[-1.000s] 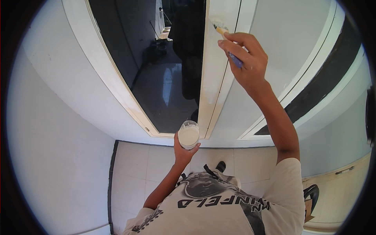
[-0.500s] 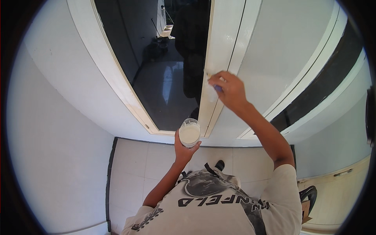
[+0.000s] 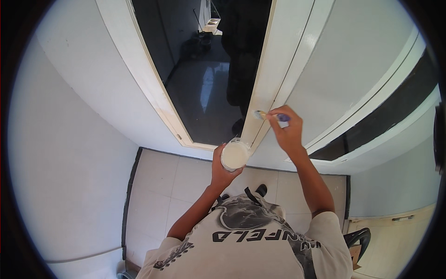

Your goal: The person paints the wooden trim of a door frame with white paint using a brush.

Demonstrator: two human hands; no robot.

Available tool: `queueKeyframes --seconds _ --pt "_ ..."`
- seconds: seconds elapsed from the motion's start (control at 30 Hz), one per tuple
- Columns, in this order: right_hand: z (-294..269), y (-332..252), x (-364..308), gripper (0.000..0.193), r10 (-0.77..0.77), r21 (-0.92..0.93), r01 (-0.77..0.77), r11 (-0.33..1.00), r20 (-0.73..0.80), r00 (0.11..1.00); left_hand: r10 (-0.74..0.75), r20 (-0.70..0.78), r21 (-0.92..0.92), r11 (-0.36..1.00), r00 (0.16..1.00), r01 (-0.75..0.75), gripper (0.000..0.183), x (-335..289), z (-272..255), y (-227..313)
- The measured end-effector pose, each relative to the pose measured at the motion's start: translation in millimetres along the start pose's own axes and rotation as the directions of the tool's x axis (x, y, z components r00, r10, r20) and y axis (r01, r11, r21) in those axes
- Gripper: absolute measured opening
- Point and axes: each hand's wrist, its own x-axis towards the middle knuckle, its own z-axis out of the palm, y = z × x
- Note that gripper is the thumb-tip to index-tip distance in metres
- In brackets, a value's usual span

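My right hand [image 3: 288, 129] grips a small paintbrush [image 3: 263, 115] with a yellowish and blue handle. Its pale, wet-looking bristles point left, over the right-hand stile of a cream window frame [image 3: 274, 69]; whether they touch the wood I cannot tell. Wrapped around a clear plastic cup [image 3: 235, 155] is my left hand [image 3: 220, 168], which keeps it upright below the frame's lower right corner. Off-white paint [image 3: 235, 155] fills much of the cup, and smears mark its rim. Dark glass [image 3: 195, 88] inside the frame reflects the surroundings.
Pale walls [image 3: 83, 116] stand on both sides, with a dark skirting strip along the tiled floor [image 3: 153, 195]. A second white-framed dark window [image 3: 371, 111] is at the right. Towards the lower right are a cream door [image 3: 395, 246] and a black curved object [image 3: 360, 237] beside some cardboard.
My right hand has moved down and to the right with the brush, whose bristles now show more clearly. The cup has shifted slightly right and up in view, which has itself shifted.
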Motion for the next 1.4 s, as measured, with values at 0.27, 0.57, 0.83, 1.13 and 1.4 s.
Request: queueKeyframes --seconds 0.27,0.57,0.83,1.13,1.4 --pt "-43.1 -58.8 -15.5 0.006 0.145 0.384 -0.223 0.896 0.222 0.964 0.022 0.115 0.015 1.000 0.993 -0.024 0.094 -4.1 4.2 8.8" --pt "18.2 -48.0 -44.8 0.013 0.152 -0.070 -0.136 0.988 0.383 0.911 -0.039 0.146 -0.107 0.993 0.988 0.055 0.098 -0.3 6.7 14.3" --pt "24.9 -40.6 -46.8 0.014 0.121 -0.120 -0.082 0.989 0.373 0.920 -0.039 0.149 -0.076 0.996 0.988 0.051 0.097 -1.5 4.2 19.2" --pt "23.3 -38.2 -46.2 0.013 0.131 -0.159 -0.075 0.984 0.384 0.914 -0.026 0.129 -0.104 0.994 0.991 0.040 0.098 -1.3 7.4 13.6" --pt "5.0 -17.3 -43.5 0.010 0.452 0.330 -0.489 0.808 0.187 0.872 -0.034 0.128 -0.050 0.998 0.991 0.040 0.096 0.3 7.7 10.5"
